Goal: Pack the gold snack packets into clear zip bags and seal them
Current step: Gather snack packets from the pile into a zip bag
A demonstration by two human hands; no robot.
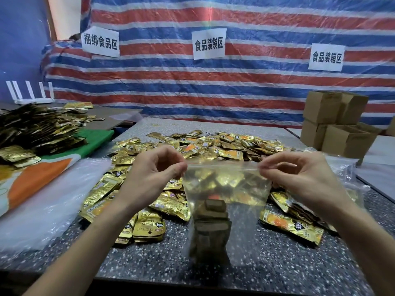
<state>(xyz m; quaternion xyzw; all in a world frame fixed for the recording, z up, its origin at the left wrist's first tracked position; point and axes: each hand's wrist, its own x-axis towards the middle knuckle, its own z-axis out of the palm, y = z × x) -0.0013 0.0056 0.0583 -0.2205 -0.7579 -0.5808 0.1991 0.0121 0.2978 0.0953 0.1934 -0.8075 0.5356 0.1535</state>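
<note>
A red, white and blue striped tarp [235, 86] hangs behind a speckled table [149, 253], with three white paper signs [209, 44] on it. Brown cardboard boxes [333, 122] are stacked at right; a white router [32, 100] stands far left.

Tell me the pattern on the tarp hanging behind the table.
The tarp has red, blue and white horizontal stripes; head view shows it.

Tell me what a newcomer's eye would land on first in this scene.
First, the clear zip bag held up at centre, its top corners pinched by the left hand and right hand, with a stack of packets inside. Behind it, a heap of gold snack packets covers the speckled table. The red, white and blue striped tarp fills the back wall, with three paper signs on it.
</note>
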